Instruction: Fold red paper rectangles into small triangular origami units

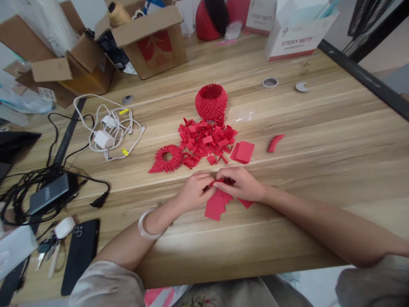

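My left hand (198,187) and my right hand (238,181) meet near the front of the table, their fingers pinched together on a small piece of folded red paper (216,182), mostly hidden by the fingers. Flat red paper slips (215,207) lie just below my hands. Beyond them is a loose heap of folded red paper pieces (206,138). At its left rests a spiky red paper ring (166,157) with a pointed side. Behind the heap stands a round red bowl of interlocked paper pieces (211,101). A small stack of red paper (243,152) lies right of the heap.
A short row of folded red pieces (275,143) lies to the right. White cables (110,132), black cords, a power bank (49,194), keys and a phone (80,256) occupy the left. Cardboard boxes (156,53) and a sticky note box (297,40) stand at the back.
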`<state>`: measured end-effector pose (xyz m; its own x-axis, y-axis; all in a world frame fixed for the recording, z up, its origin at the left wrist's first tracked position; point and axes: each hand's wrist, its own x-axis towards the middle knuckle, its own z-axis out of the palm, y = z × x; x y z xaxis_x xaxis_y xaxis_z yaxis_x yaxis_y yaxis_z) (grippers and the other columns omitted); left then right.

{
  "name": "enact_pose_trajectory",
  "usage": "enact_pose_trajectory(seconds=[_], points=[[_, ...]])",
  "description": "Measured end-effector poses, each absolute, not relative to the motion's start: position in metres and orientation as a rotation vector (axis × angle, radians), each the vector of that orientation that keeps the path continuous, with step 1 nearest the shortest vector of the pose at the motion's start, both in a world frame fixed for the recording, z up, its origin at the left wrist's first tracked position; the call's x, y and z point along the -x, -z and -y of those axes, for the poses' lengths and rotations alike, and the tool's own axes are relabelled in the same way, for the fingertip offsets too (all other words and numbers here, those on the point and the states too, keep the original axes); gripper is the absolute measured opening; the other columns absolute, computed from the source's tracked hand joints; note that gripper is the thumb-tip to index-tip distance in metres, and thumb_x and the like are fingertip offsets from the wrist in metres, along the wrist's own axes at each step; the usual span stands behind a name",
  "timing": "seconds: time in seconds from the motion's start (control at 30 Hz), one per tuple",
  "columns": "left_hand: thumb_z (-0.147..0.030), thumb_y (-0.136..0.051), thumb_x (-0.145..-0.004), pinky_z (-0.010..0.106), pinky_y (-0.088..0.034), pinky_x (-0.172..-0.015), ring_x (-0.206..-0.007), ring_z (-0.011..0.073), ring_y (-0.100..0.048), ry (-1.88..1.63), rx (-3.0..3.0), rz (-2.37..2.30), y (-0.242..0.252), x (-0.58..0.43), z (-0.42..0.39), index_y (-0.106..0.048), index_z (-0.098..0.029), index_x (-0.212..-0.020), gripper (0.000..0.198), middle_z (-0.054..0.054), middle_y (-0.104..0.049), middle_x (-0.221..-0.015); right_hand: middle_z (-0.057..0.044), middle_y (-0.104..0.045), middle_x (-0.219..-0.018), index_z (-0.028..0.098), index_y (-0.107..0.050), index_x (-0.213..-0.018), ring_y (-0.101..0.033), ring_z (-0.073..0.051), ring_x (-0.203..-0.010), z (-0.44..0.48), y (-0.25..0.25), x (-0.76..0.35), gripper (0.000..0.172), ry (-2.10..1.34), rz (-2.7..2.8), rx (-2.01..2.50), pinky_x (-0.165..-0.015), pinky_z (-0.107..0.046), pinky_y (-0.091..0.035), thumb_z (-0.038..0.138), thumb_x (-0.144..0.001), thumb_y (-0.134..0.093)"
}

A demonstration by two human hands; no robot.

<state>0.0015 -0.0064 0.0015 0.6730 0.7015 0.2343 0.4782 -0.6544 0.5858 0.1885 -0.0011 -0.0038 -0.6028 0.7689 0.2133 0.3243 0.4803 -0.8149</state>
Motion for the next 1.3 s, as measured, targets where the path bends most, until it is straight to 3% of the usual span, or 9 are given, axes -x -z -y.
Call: enact_pose_trajectory(seconds=[1.3], points=[[-0.021,-0.043,-0.088,0.024,-0.037,-0.059,-0.058,0.012,-0.047,-0.58,-2.443,-0.919,-0.003,-0.0013,0.0073,-0.048,-0.015,-0.063,0.026,0.0,-0.051,-0.059,0.003,-0.049,-0.058,0.015,-0.055,-0.071,-0.042,-0.008,-0.053,0.0009,0.0003,-0.1887,0.02,-0.998,2.175,0.894,-0.055,-0.019,-0.033,0.029,-0.086,-0.052]])
